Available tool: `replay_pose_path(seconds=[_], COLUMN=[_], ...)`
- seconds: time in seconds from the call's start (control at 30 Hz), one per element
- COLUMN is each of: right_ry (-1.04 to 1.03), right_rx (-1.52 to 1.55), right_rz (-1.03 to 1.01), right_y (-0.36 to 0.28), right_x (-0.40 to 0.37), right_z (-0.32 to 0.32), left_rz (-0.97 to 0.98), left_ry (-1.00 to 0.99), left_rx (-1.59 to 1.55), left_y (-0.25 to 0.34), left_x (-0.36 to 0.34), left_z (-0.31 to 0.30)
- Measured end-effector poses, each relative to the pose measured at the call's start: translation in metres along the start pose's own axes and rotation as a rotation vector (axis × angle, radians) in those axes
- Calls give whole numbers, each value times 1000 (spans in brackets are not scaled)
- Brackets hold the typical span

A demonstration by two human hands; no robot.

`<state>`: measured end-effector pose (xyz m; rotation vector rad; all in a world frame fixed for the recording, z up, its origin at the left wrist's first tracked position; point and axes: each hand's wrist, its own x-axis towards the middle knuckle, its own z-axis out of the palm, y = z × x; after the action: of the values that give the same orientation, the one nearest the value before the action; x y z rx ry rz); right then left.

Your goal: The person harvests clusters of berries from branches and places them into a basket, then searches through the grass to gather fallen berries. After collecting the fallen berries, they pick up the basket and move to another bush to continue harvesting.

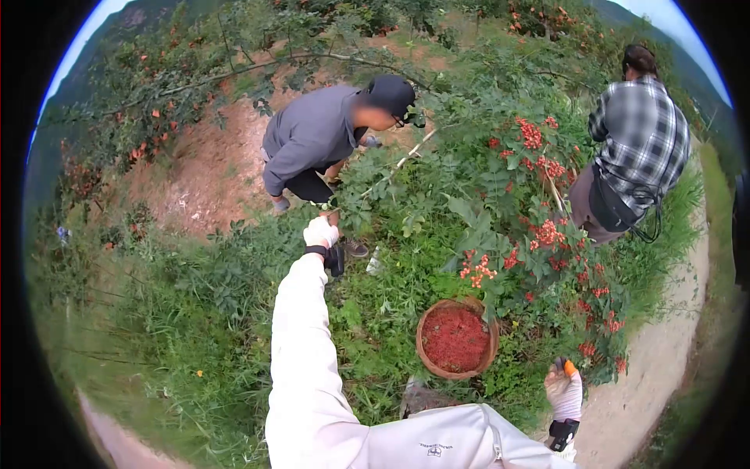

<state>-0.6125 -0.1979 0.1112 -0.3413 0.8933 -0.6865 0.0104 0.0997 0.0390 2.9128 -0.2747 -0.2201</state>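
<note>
My left hand [320,233], in a white glove, reaches far forward and is closed on a thin leafy branch [404,162] that slants up to the right. Low on the right is my right hand [564,388], also gloved in white. An orange piece [569,367] and a dark piece sit at its fingertips, which are slightly apart. Close above it hang clusters of small red berries [587,349] on a leafy bush. In front of my body a round wicker basket [423,356], nearly full of small red berries [457,338], rests on the grass.
A person in a grey shirt [316,129] bends over ahead of my left hand. Another person in a checked shirt [644,133] stands at the far right, behind the berry bush [500,187]. A pale path [656,344] borders the right side; bare reddish soil [203,184] slopes at the left.
</note>
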Motion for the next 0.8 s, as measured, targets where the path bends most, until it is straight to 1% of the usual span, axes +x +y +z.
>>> replay_pose_path(seconds=[0.13, 0.17, 0.2, 0.27, 0.33, 0.37, 0.4, 0.47, 0.53, 0.57, 0.67, 0.73, 0.8], right_ry=[112, 121, 119, 157, 185, 187, 190, 170, 153, 121, 132, 107, 16], right_rx=[-112, -114, -116, -131, -117, -129, -143, -168, -115, -84, -83, -89, -63], right_rz=[60, 50, 28, 14, 9, 32, 60, 53, 50, 61, 83, 105, 159], right_y=[8, 10, 11, 15, 22, 26, 31, 35, 38, 39, 48, 54, 60], right_x=[-16, -15, -14, -12, -11, -11, -13, -17, -13, -11, -3, 0, 4], right_z=[-1, -3, -7, -9, -1, 2, 5, 15, 17, 19, 33, 48, 50], left_rz=[83, 88, 31, -56, -108, -89, 1, 152, 171, 152, 118, 222, 212], left_ry=[204, 154, 1, -210, -325, -298, -224, -134, -66, -109, -259, -237, -242], left_rx=[162, 226, 240, 114, 75, 23, 31, 41, -92, -140, -314, -242, -298], left_y=[12, 12, 13, 13, 10, 1, -8, -11, 1, 9, 41, 60, 78], left_x=[33, 44, 54, 68, 72, 75, 76, 53, 11, -4, -51, -72, -95], left_z=[19, 25, 26, 31, 37, 56, 80, 95, 86, 85, 76, 80, 72])
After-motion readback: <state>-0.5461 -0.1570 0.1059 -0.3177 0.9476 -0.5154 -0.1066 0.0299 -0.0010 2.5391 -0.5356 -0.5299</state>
